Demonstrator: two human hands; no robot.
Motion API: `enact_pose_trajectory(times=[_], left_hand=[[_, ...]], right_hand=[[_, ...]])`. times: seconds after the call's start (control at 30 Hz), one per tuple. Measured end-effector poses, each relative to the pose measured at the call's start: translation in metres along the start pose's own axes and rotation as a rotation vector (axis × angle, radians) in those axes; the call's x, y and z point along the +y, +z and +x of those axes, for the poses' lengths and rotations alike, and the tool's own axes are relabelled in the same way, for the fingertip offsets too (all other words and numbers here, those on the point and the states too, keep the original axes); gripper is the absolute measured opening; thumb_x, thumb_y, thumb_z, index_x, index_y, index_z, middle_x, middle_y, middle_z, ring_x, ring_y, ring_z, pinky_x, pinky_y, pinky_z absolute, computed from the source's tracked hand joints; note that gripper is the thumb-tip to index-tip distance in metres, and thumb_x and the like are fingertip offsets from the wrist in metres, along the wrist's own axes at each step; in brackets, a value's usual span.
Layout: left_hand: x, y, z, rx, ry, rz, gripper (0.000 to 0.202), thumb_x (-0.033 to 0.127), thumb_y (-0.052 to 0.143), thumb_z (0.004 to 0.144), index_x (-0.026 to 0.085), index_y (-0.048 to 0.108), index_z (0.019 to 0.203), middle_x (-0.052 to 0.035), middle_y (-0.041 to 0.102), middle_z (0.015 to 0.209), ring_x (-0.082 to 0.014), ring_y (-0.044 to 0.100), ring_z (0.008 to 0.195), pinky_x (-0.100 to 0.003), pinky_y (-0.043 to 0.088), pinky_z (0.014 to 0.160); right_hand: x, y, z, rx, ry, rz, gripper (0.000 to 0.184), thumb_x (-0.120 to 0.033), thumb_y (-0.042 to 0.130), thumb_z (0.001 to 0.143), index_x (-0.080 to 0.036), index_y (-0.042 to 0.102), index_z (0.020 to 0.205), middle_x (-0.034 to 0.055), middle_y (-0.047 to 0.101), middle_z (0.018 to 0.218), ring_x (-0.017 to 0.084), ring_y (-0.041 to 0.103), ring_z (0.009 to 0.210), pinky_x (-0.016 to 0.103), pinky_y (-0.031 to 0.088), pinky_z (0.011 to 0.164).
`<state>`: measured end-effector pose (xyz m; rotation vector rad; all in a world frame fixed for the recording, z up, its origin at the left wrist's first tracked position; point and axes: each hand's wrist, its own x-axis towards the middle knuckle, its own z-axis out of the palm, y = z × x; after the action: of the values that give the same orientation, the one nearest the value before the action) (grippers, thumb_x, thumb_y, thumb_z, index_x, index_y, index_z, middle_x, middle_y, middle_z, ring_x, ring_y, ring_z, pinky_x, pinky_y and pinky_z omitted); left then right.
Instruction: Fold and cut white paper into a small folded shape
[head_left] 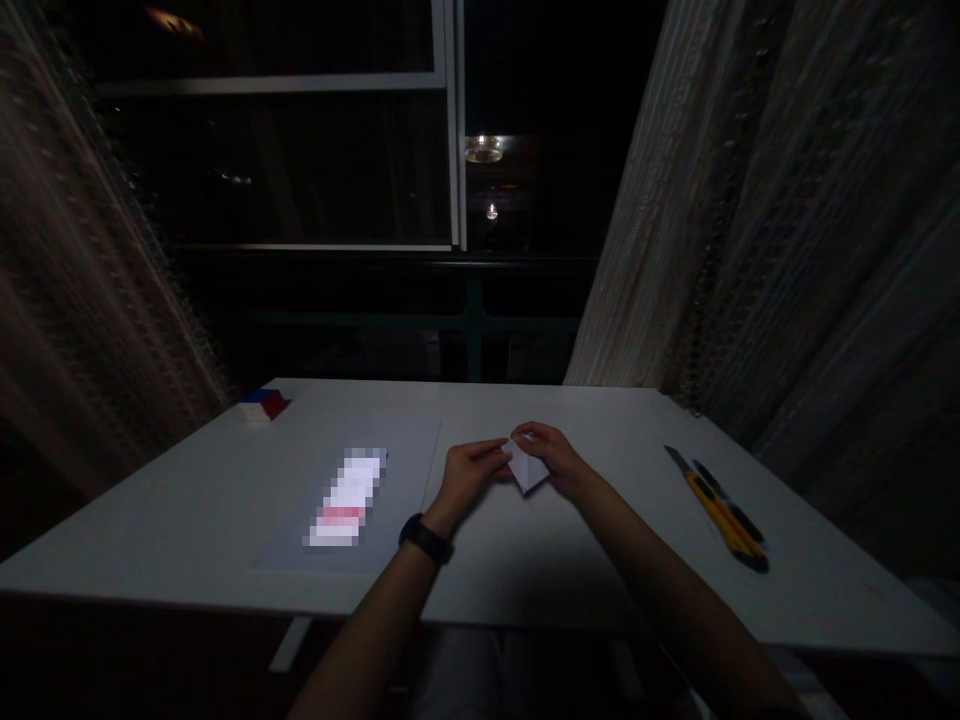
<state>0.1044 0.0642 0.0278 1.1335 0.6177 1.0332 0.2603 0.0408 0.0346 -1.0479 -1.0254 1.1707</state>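
Observation:
Between my two hands is a small folded piece of white paper (529,472), its lower corner pointing down toward the table. My left hand (471,474) pinches its left edge with the fingers closed; a dark watch is on that wrist. On the other side, my right hand (553,455) grips the upper right of the paper, thumb toward the top corner. The paper's upper part is partly covered by my fingers. Dim light hides the finer creases.
On the white table (600,560), a pixelated bright phone-like screen (346,500) lies on a paper sheet (412,450) at left. A puzzle cube (262,404) sits far left. A yellow utility knife (716,510) with its blade out and a dark pen (727,500) lie right.

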Motion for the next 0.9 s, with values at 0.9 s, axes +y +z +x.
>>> enact_pose_trajectory(times=[0.9], left_hand=[[0.0012,-0.0029,0.0004,0.071,0.074,0.094,0.034,0.028,0.076,0.058,0.009,0.071,0.086,-0.0106,0.070,0.078,-0.0168,0.064,0.064,-0.029,0.052,0.063]], right_hand=[[0.0067,0.0064,0.0021,0.140,-0.255,-0.214,0.029,-0.040,0.074,0.054,-0.018,0.063,0.069,0.0006,0.060,0.063,0.014,0.053,0.058,0.027,0.041,0.053]])
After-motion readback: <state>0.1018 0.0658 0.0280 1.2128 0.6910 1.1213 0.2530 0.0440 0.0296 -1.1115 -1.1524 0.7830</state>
